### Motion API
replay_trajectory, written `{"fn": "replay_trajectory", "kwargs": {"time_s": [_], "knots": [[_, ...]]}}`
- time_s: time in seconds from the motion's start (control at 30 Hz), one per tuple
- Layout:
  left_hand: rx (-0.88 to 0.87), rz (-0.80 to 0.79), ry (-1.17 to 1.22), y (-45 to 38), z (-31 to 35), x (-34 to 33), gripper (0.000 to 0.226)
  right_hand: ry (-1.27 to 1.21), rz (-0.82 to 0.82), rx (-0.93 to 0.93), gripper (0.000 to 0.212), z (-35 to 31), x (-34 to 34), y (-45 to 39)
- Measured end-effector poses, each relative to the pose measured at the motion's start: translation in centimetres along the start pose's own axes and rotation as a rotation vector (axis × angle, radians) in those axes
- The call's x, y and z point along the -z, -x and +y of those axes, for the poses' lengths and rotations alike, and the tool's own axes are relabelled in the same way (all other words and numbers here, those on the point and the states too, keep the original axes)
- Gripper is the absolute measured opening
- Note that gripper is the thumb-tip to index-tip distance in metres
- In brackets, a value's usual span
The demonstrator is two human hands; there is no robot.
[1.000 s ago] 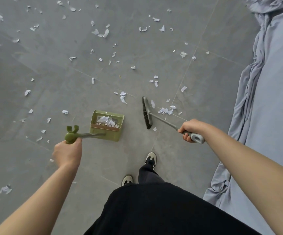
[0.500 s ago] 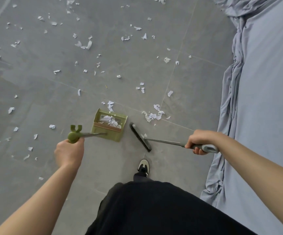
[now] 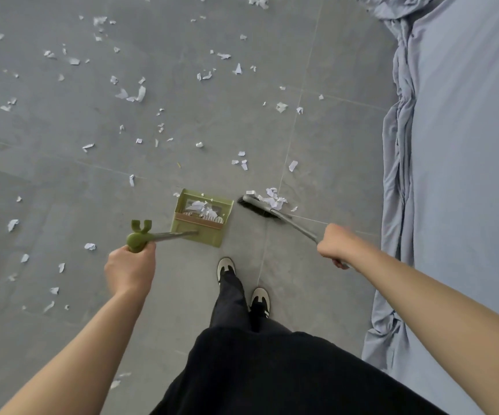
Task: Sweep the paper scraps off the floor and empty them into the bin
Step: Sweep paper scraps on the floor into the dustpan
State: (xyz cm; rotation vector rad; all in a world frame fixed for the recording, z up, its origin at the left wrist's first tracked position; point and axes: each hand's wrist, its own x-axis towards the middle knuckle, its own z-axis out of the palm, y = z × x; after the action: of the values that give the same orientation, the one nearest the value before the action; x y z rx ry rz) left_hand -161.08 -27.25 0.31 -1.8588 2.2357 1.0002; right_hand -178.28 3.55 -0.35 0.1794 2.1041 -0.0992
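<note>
Head view: right hand [image 3: 336, 244] grips broom [image 3: 275, 213], long axis running up-left, bristles beside dustpan [image 3: 202, 217]

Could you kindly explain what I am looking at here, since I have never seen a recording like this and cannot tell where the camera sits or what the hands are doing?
There is no machine here: a person wears a wide-angle camera on the head, so you look down past their arms to their shoes and the grey tiled floor. The left hand grips the long handle of a green dustpan, which rests on the floor with some paper in it. The right hand grips the handle of a broom, whose bristle head sits just right of the pan beside a small heap of paper scraps. Many more scraps lie scattered across the floor. A grey cloth covers the right side. No bin is in view.
</note>
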Motion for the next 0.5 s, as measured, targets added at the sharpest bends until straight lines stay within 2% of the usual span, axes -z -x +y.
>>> {"fn": "replay_trajectory", "kwargs": {"time_s": [0.13, 0.3, 0.5], "knots": [[0.028, -0.015, 0.036, -1.4, 0.4, 0.8, 0.038, 0.129, 0.052, 0.073, 0.020, -2.9, -0.4, 1.9], [0.087, -0.012, 0.109, -4.0, 0.2, 2.7, 0.030, -0.205, -0.034, 0.072, 0.013, -7.3, 1.7, 2.6], [0.157, 0.018, 0.110, -6.5, -0.9, 4.2, 0.034, -0.267, -0.196, 0.086, 0.009, -11.9, 1.9, 3.0]]}}
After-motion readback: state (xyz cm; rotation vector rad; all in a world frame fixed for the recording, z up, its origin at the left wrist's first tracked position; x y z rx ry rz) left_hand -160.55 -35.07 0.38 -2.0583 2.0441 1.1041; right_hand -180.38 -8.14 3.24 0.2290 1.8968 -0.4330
